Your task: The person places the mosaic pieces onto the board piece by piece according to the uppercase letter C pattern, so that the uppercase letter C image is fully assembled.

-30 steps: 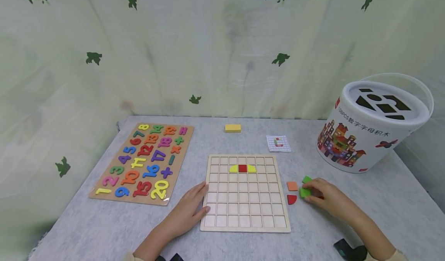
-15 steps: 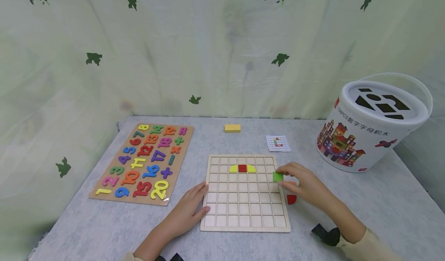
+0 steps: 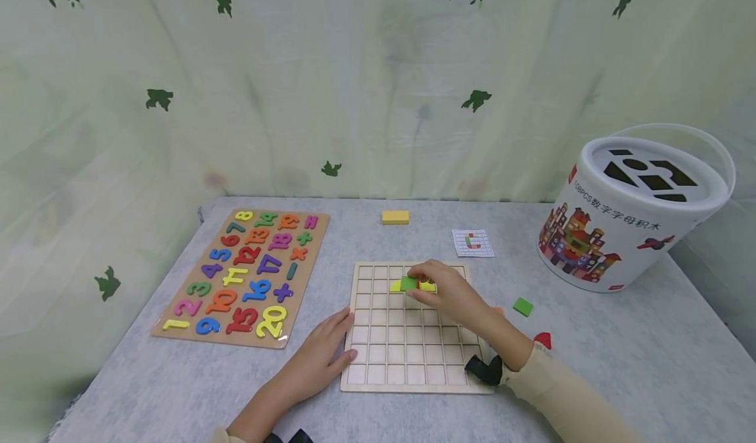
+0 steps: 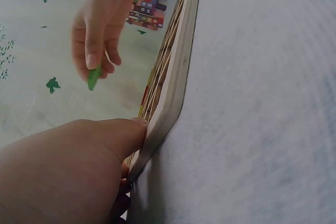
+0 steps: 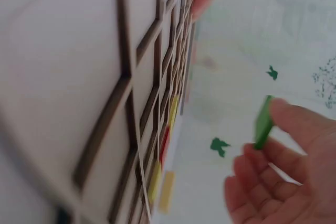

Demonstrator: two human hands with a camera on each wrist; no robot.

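1. Since the earlier frames my right hand has carried a green tile from the surface at the board's right edge up over the grid board, to its second row beside the yellow and red pieces.
2. Right grip: thumb and fingertips pinch the green tile; the wrist view shows it held clear above the cells. The forearm crosses the board's right side.
3. Left hand lies flat on the surface, fingers straight, pressing the board's left edge; grip holds nothing.
4. A second green tile lies on the surface right of the board.
5. The bucket label reads "108PCS", then Chinese characters.
6. The number puzzle shows 1 to 20.
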